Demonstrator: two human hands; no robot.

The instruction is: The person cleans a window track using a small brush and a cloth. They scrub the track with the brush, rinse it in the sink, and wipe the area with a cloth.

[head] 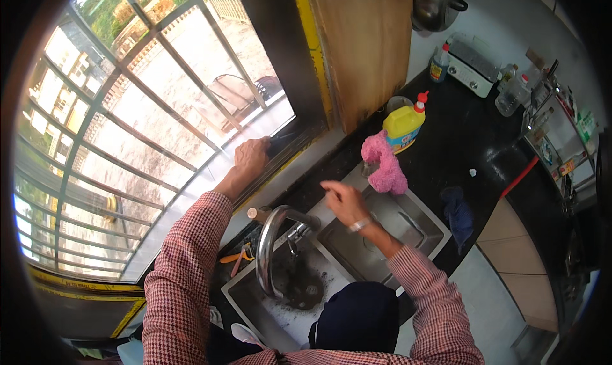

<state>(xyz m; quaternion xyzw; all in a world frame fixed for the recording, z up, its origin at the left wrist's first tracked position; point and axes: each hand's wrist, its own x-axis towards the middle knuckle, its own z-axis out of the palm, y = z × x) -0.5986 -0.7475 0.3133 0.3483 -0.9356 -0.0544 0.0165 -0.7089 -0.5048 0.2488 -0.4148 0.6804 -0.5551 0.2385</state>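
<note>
My left hand reaches to the bottom corner of the dark window frame, its curled fingertips at the frame's edge; whether they grip it is hidden. Over the stainless double sink, near its back rim, my right hand holds nothing, the index finger extended and the others bent. A chrome faucet arches between my forearms above the left basin, where suds lie around the drain. Right of my right hand, a pink fluffy cloth rests at the sink's back corner, touching a yellow detergent bottle.
A dark-clad knee extends over the sink's front. An orange-handled peeler lies left of the faucet. A dark blue cloth drapes on the black counter. A wooden board leans beside the window; metal bars cross the glass.
</note>
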